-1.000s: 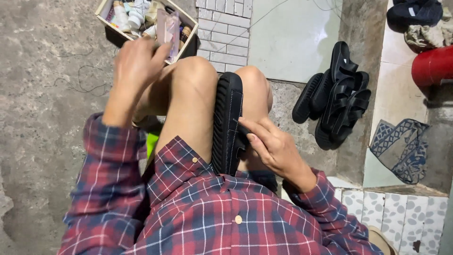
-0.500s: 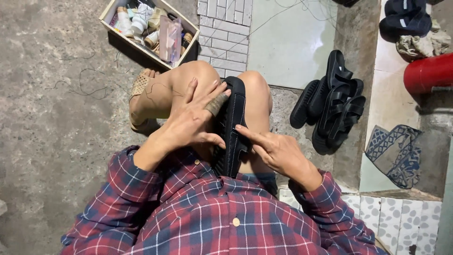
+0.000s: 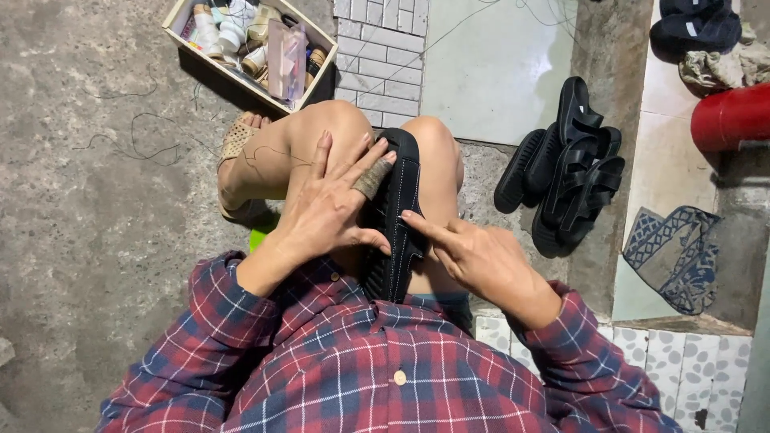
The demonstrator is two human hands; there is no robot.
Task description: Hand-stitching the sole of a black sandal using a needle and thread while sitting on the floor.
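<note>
Standing on edge between the knees, black sandal (image 3: 395, 220); left hand (image 3: 333, 204) spread flat over its left side, fingers open, thumb hooked on the sole; right hand (image 3: 473, 256) loosely curled, forefinger touching the stitched right edge; box (image 3: 321, 50) ahead-left; sandal pile (image 3: 565, 172) right; bare concrete left.

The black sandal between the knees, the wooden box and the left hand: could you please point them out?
black sandal (image 3: 399, 232), head view, its stitched sole edge.
wooden box (image 3: 319, 36), head view, its right rim.
left hand (image 3: 329, 208), head view, its back.
</note>
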